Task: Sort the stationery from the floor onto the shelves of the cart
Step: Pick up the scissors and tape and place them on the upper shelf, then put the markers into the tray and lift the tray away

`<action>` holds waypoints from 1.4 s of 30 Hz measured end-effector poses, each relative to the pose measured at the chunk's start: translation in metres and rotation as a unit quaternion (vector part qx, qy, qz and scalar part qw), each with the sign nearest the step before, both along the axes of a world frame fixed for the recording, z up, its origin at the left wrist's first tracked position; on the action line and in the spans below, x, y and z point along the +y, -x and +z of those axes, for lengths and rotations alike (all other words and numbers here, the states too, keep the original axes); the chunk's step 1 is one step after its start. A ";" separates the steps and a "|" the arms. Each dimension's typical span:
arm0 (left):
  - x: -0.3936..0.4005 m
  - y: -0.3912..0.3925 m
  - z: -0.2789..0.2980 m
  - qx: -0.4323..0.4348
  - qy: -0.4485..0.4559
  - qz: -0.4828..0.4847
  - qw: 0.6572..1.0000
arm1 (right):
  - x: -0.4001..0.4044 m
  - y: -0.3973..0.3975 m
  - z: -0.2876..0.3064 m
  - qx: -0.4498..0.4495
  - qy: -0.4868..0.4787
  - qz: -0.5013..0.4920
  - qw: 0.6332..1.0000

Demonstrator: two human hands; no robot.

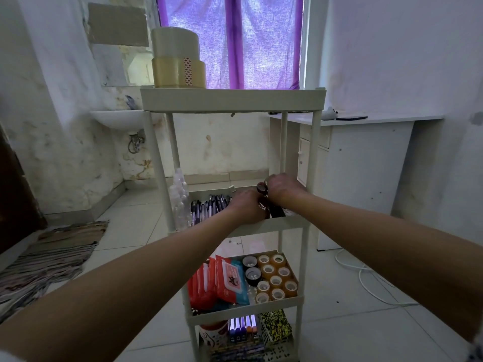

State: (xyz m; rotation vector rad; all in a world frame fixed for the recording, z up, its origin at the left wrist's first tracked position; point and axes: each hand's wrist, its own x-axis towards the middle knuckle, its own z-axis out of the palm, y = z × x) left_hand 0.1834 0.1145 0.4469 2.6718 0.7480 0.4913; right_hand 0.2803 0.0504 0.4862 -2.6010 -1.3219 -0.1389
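Risk of dark tape rolls slipping off the second shelf

Head view, the only one I have. Both hands are working at the right end of the cart's [232, 100] second shelf [261, 222], close together. My right hand [283, 186] sits higher, fingers curled down over a small dark tape roll [260, 188] that it seems to pinch at the rim; the roll stands on edge, just at the fingertips. My left hand [247, 206] is lower, knuckles toward me, curled over more dark items beside the shelf's front lip; I cannot tell exactly what it grips, since the hand hides its own fingers.

Pens [209, 205] lie in a row on the left part of the same shelf, with clear bottles [180, 194] at the far left edge. Below, the third shelf holds small clear tape rolls [275, 278], two black rolls [251, 270] and red packets [209, 280]. Large tape rolls [177, 61] are stacked on top.

What I judge could go wrong: the rolls are round and stand on edge, so one released carelessly could roll into the pens or over the low front lip and drop to the floor [366, 322]. My hands crowd each other, so a nudge from one could knock the other's load. A push against the light cart could also shake the tall stack on top.
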 end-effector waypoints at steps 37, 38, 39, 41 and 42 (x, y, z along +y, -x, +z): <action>-0.081 0.106 -0.132 -0.080 -0.120 -0.130 0.981 | -0.130 0.051 -0.146 -0.014 -0.101 0.241 0.965; -0.082 0.105 -0.145 -0.060 -0.109 -0.134 0.983 | -0.135 0.050 -0.161 -0.012 -0.075 0.244 0.967; -0.083 0.104 -0.158 -0.042 -0.105 -0.135 0.984 | -0.138 0.049 -0.176 -0.008 -0.047 0.245 0.968; -0.085 0.100 -0.186 -0.013 -0.098 -0.136 0.986 | -0.145 0.047 -0.205 0.006 0.013 0.243 0.970; -0.087 0.099 -0.200 -0.001 -0.087 -0.137 0.987 | -0.148 0.046 -0.220 0.017 0.040 0.241 0.970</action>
